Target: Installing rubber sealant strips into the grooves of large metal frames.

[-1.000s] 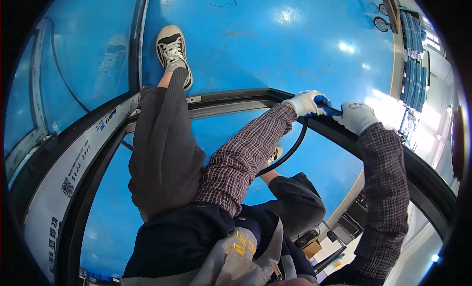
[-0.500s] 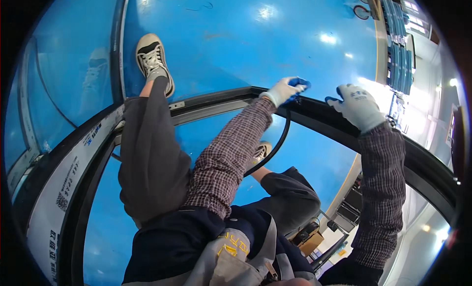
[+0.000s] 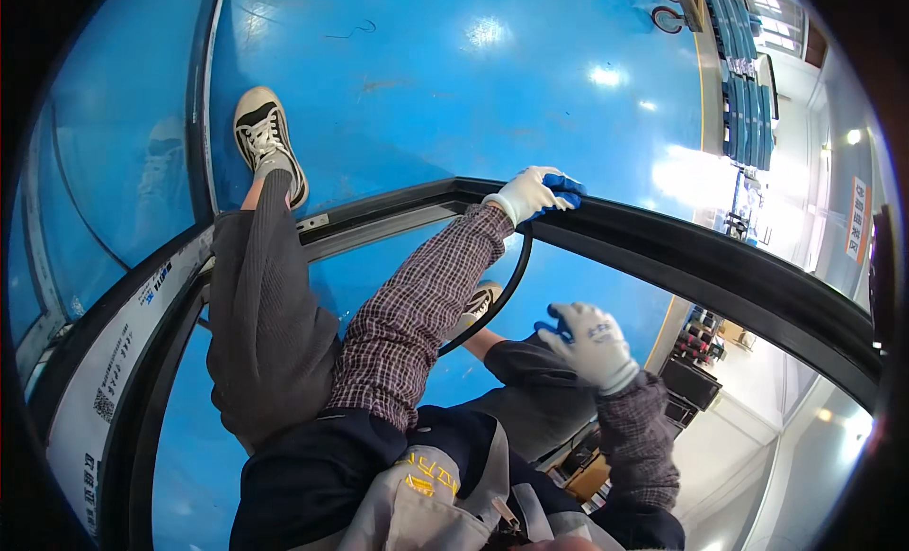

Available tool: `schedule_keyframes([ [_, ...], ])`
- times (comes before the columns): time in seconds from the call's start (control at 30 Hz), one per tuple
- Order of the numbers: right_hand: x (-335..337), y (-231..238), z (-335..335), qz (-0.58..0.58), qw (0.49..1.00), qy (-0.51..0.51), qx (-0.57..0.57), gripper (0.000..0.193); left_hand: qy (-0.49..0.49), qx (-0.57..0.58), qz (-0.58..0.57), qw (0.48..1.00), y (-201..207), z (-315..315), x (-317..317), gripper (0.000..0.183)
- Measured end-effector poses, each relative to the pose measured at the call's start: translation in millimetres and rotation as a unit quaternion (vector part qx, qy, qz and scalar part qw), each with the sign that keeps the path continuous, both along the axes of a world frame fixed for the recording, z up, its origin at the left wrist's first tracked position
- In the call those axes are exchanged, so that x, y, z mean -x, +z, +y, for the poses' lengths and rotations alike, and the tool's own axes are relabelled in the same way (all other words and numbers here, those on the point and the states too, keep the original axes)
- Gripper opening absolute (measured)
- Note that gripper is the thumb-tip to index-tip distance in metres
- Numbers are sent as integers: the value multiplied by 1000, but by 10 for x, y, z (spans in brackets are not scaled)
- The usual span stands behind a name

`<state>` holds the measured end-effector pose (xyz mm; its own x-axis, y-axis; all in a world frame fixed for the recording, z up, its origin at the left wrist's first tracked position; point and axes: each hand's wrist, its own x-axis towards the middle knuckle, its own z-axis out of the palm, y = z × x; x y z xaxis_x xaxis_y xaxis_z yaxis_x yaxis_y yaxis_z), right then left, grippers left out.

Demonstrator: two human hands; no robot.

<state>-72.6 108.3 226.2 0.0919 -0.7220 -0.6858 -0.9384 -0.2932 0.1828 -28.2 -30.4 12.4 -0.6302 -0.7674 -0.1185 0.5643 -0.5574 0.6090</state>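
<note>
A large black window-like frame [image 3: 710, 267] stretches across in front of me, its far corner beside my left hand. My left hand [image 3: 540, 195], in a white glove with blue palm and fingers, is closed at that corner, at the upper end of a black rubber strip [image 3: 516, 276]. The strip curves from there down toward my lap; the fingers partly hide its end. My right hand [image 3: 591, 343], gloved alike, hangs in the air inside the frame's opening, above my right leg. Its fingers are loosely bent and apart from the thumb, with nothing visible between them.
My left foot in a black and cream sneaker [image 3: 269, 139] stands beyond the frame on the blue floor [image 3: 426, 87]. A white labelled strip [image 3: 104, 390] runs along the frame's left side. Stacked blue panels [image 3: 746, 97] and a caster wheel [image 3: 668, 19] are at the far right.
My right hand has left its place over the frame's right bar and come nearer and leftward into the opening. My left hand has stayed at the corner, now lower against the frame.
</note>
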Motion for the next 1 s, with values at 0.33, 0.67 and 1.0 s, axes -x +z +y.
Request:
schedule_keyframes([
  [0.33,710,-1708,693,-150,864,-457,-149,35,10,158,-175,972,306,-299,-359,30],
  [0.67,-15,-4429,2304,-77,711,-686,-133,93,358,-139,-232,894,-726,-422,-1210,22],
  [1.0,-618,-3694,1623,-85,822,-553,-110,94,69,-78,-406,908,-851,-39,-1030,22],
])
